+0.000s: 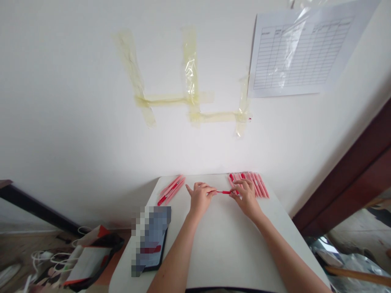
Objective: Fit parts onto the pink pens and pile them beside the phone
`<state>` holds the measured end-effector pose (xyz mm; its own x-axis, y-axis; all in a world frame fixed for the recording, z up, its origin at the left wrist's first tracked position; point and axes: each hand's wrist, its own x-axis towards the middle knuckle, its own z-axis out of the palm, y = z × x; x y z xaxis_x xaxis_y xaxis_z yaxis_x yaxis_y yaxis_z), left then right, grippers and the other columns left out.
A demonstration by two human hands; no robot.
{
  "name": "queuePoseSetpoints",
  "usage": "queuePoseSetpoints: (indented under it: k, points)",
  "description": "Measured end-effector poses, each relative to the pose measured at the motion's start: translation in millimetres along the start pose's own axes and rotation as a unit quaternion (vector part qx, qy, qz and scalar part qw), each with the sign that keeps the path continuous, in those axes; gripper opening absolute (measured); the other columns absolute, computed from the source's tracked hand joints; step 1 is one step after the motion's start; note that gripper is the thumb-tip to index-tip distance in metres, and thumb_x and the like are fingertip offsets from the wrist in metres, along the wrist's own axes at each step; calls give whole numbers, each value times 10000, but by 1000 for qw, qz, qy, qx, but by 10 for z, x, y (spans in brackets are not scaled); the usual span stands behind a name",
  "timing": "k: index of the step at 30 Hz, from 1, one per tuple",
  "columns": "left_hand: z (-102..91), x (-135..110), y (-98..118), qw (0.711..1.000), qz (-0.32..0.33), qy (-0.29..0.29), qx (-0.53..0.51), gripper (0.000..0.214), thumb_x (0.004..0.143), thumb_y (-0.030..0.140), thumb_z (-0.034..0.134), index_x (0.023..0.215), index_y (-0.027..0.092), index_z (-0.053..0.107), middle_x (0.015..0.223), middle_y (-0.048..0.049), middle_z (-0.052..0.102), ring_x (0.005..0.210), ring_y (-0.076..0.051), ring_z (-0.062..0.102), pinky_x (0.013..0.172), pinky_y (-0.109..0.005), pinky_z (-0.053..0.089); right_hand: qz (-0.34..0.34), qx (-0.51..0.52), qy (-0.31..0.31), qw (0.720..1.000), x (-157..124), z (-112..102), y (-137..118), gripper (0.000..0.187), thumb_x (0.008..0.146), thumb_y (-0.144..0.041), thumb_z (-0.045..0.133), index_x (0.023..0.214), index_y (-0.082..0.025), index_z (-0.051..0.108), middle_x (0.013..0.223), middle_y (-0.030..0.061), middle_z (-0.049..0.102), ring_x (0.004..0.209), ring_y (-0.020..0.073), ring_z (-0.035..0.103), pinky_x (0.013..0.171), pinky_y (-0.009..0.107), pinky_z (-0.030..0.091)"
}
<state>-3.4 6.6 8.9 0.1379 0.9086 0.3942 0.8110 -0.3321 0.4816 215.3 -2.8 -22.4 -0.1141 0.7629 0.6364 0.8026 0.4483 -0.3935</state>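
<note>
Above the far half of the white table, a slim red pen (226, 192) lies level between my two hands. My left hand (200, 198) pinches its thin left end, with the thumb held apart. Fingers of my right hand (246, 198) close on the thicker right end and cover part of it. Just behind and beside the right hand is a row of several pink and red pens (260, 185). To the left of the left hand lies a smaller group of pink pens (177, 188), including one with a bright red end.
A phone (157, 248), partly pixelated, rests on the left side of the white table (232, 248). The wall (91, 122) rises directly behind, with yellowed tape (191, 73) and a printed sheet (296, 57). Bags (91, 260) and white cables sit on the floor at left.
</note>
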Motion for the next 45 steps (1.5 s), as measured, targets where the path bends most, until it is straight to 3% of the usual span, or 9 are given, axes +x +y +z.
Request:
queuePoseSetpoints:
  k: [4,11,17,22,27,29,36,42,45]
  points:
    - [4,-1,-2,1000,1,7,2,97,831,375,689,904,393,750,959,24,739,1094,-224,534,1102,-736,-76,11,-16,-3,1000,-9,-25,-19,206,897,-451,591,983,-297,697,1194,73,599,1242,313,395,1015,550,394]
    - [-18,-5,32,1000,-8,2,-2,136,881,378,622,913,393,753,960,11,736,1093,-226,532,1102,-734,-78,5,-26,-4,1000,-13,14,18,239,932,-394,539,818,-263,703,1187,70,616,1242,326,392,1006,575,391]
    - [-26,-3,39,1000,-18,-13,-3,110,852,382,660,909,375,754,964,6,733,1098,-227,531,1113,-721,-71,0,-5,12,1000,-3,20,47,160,914,-377,572,964,-287,694,1172,76,618,1247,325,406,987,559,420]
    - [-17,-13,30,1000,-14,-15,-9,113,844,362,674,929,378,746,972,14,726,1095,-220,538,1109,-731,-55,0,-40,-1,999,-13,-3,44,278,908,-443,573,1138,-323,673,1236,72,601,1269,339,384,1012,592,388]
    - [-21,-17,35,1000,-9,-14,-12,137,887,375,613,929,381,743,969,17,722,1090,-218,543,1097,-747,-39,3,-54,-19,998,-21,4,35,293,955,-423,483,858,-287,723,1242,59,595,1258,339,379,1003,601,383]
    - [-25,-17,39,1000,-10,-24,-10,130,876,383,625,931,371,742,970,10,724,1092,-223,544,1098,-745,-42,-2,-51,-14,999,-18,8,37,291,954,-404,486,831,-269,712,1220,71,601,1248,337,387,997,594,389]
    - [-31,-30,49,998,-2,-60,-8,149,854,360,658,975,402,734,988,13,728,1123,-235,532,1076,-751,-119,-15,-28,11,999,-2,3,41,187,940,-355,525,977,-286,695,1194,70,606,1250,314,391,998,553,407]
    - [-43,-36,49,998,-1,-70,-5,156,860,340,650,976,399,736,985,7,722,1115,-232,527,1079,-740,-137,-1,-31,4,1000,-5,-9,47,281,944,-411,499,1164,-330,655,1198,76,601,1234,319,423,997,570,405]
    - [-36,-33,39,998,-4,-64,-6,156,868,339,640,978,396,735,982,8,715,1106,-228,530,1081,-746,-119,10,-35,-8,999,-12,-5,50,270,955,-420,468,1045,-315,700,1214,73,597,1224,319,424,985,573,412]
